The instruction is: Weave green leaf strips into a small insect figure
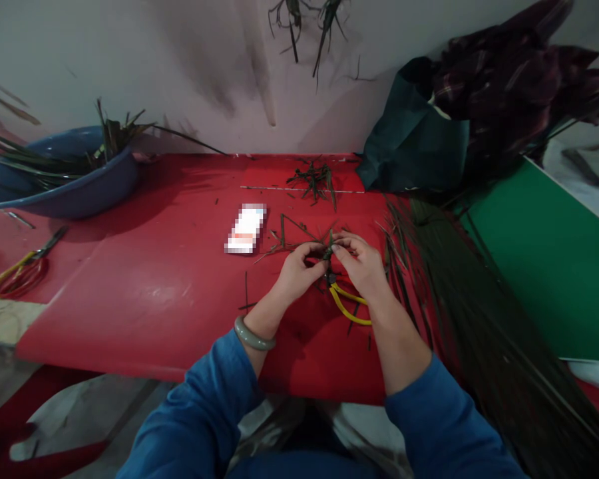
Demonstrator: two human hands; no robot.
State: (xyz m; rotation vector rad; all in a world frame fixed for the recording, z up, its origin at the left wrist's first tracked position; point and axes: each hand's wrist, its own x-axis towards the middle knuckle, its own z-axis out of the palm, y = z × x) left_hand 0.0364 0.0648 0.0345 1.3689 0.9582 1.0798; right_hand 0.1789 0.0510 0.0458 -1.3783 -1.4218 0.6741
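Note:
My left hand (pixel 303 269) and my right hand (pixel 360 261) meet above the red tabletop, fingers closed in a pinch. Between them is a small piece of woven green leaf (pixel 328 251), with loose strips sticking out of it. Fingers of both hands grip it, and part of it is hidden behind them. Just below lies a pair of yellow-handled pliers (pixel 348 313), partly covered by my right wrist. A phone (pixel 247 229) with a lit, blurred screen rests to the left of my hands. Leaf scraps (pixel 314 178) form a small pile beyond them.
Long green leaf strips (pixel 459 313) lie along the right, beside a green board (pixel 539 266). A blue basin (pixel 94 179) holding leaves stands at the far left, near yellow-handled scissors (pixel 17 269). A dark green bag (pixel 414 146) leans by the wall.

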